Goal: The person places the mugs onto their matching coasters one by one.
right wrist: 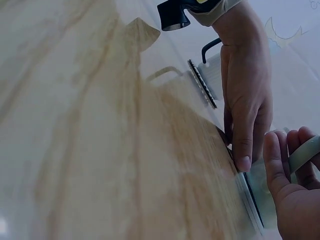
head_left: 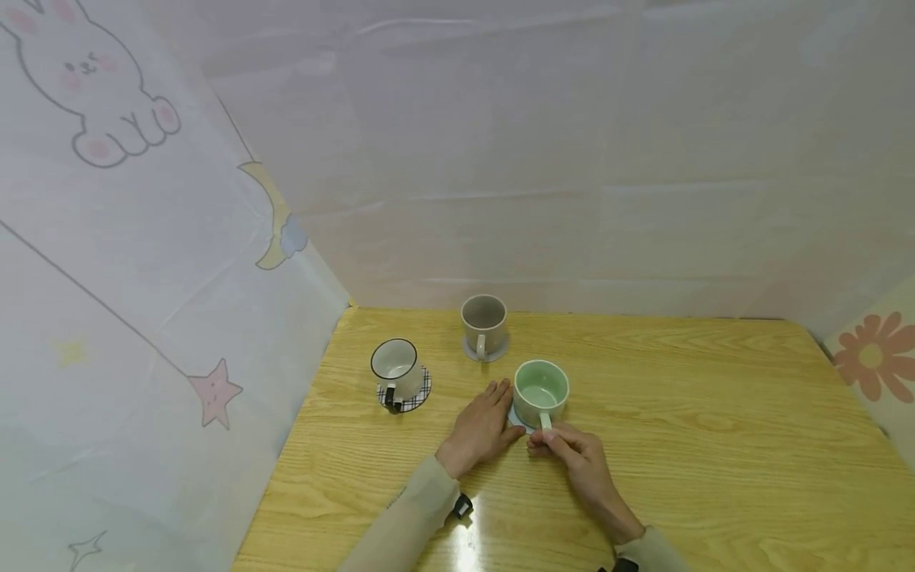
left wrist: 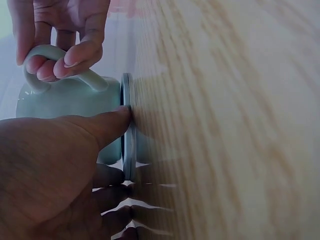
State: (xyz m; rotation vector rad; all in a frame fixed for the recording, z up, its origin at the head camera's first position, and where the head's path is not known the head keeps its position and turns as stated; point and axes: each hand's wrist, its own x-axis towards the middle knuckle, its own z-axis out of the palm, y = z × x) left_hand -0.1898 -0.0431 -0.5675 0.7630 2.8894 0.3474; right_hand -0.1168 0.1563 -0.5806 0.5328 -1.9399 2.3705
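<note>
A light green mug stands upright on a pale round coaster, mostly hidden under it in the head view. My right hand grips the mug's handle, fingers curled through the loop. To the left of the mug, my left hand lies low against the table with its fingers extended. Its thumb touches the coaster's edge, and the other fingertips reach that edge farther round. Whether the mug's base sits fully flat on the coaster, I cannot tell.
Behind stands a grey-brown mug on a grey coaster. A white mug with black rim and handle stands left on a checked coaster. The wooden table meets patterned cloth walls behind and at the sides.
</note>
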